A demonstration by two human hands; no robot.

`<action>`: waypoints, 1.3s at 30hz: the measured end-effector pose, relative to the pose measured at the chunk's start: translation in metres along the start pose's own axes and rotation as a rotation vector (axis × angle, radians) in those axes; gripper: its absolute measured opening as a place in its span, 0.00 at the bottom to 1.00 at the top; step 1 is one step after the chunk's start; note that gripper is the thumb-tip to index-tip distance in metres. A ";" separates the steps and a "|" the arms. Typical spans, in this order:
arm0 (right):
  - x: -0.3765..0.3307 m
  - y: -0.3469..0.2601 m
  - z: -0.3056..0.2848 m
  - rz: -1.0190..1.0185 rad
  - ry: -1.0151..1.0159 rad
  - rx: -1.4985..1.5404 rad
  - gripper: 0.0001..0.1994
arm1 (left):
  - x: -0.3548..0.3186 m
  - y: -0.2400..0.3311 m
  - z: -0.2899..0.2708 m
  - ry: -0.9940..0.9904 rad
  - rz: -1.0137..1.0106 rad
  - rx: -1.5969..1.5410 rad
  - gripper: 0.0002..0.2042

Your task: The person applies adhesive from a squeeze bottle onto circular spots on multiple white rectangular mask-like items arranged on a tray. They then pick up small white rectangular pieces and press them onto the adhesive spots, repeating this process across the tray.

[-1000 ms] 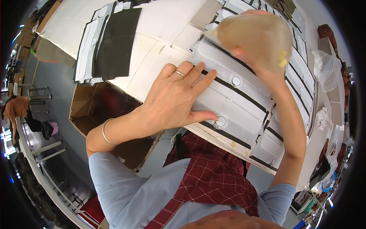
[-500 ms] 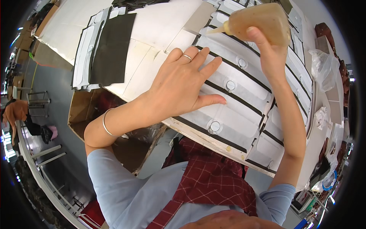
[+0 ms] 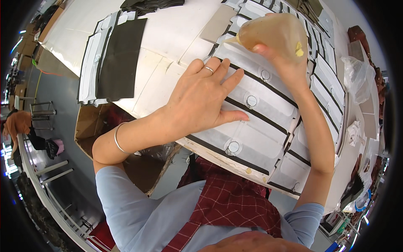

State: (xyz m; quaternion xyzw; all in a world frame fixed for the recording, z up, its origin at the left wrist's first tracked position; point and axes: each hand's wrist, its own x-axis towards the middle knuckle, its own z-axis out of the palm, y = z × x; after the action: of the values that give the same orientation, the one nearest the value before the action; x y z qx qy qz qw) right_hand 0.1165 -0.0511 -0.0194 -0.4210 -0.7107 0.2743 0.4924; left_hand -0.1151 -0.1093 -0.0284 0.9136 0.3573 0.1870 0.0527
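Observation:
Overlapping white panels (image 3: 235, 126) with black edge strips lie in rows on the table, each bearing a round clear-looking disc (image 3: 251, 101). My left hand (image 3: 201, 98) rests palm down over the near rows, fingers apart, with a ring and a bangle on that arm. My right hand (image 3: 287, 71) is wrapped round a translucent squeeze bottle (image 3: 275, 35) of amber liquid. The bottle is tilted sideways over the panels, its narrow nozzle (image 3: 230, 40) pointing left, just beyond my left fingertips. A yellow patch marks its base. Whether the nozzle tip touches a panel, I cannot tell.
On the table's left lies a stack of white pieces with a black sheet (image 3: 122, 59). An open cardboard box (image 3: 90, 126) stands below the table edge. Black pieces (image 3: 151, 4) lie at the back, and clear plastic wrap (image 3: 359, 77) sits at the right.
My right hand has brought the bottle left and turned it, so its base with the yellow patch now shows. My left hand stays spread in nearly the same place.

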 end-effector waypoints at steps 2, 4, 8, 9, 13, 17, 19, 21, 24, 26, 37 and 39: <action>0.002 0.002 -0.003 -0.094 -0.056 -0.102 0.34 | -0.001 0.001 -0.001 -0.005 -0.005 0.010 0.41; 0.005 0.006 -0.004 -0.219 -0.115 -0.131 0.36 | 0.000 0.001 0.000 -0.003 -0.002 0.006 0.41; 0.012 0.004 -0.004 -0.445 -0.192 -0.078 0.34 | 0.000 0.002 -0.003 -0.033 -0.005 0.018 0.42; 0.014 0.001 -0.004 -0.478 -0.202 -0.079 0.32 | 0.000 0.001 -0.001 0.009 0.010 0.019 0.41; 0.021 0.001 -0.032 -0.631 0.161 -0.181 0.30 | -0.002 0.000 0.001 0.049 0.013 0.017 0.40; 0.037 0.016 -0.096 -0.692 0.567 -0.352 0.20 | -0.002 0.001 0.001 0.035 0.010 0.017 0.41; 0.040 0.007 -0.110 -0.676 0.679 -0.308 0.20 | 0.000 0.001 -0.001 0.020 0.017 0.005 0.41; 0.042 0.001 -0.111 -0.635 0.718 -0.233 0.19 | 0.000 0.001 -0.002 0.016 0.016 0.001 0.40; 0.043 0.008 -0.098 -0.534 0.642 -0.161 0.19 | -0.001 0.001 -0.004 0.042 0.005 0.012 0.39; 0.040 0.019 -0.089 -0.454 0.538 -0.182 0.18 | 0.008 -0.004 -0.005 0.070 0.025 0.017 0.38; 0.026 0.031 -0.031 0.009 0.135 -0.081 0.24 | 0.055 -0.028 0.021 0.136 0.048 0.072 0.36; 0.027 0.029 -0.029 0.035 0.109 -0.052 0.26 | 0.058 -0.029 0.023 0.125 0.040 0.068 0.36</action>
State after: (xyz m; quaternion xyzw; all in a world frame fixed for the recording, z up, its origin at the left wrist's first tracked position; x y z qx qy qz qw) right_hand 0.1483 -0.0142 -0.0198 -0.4603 -0.6822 0.2410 0.5144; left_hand -0.0859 -0.0476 -0.0384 0.9083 0.3476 0.2325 -0.0042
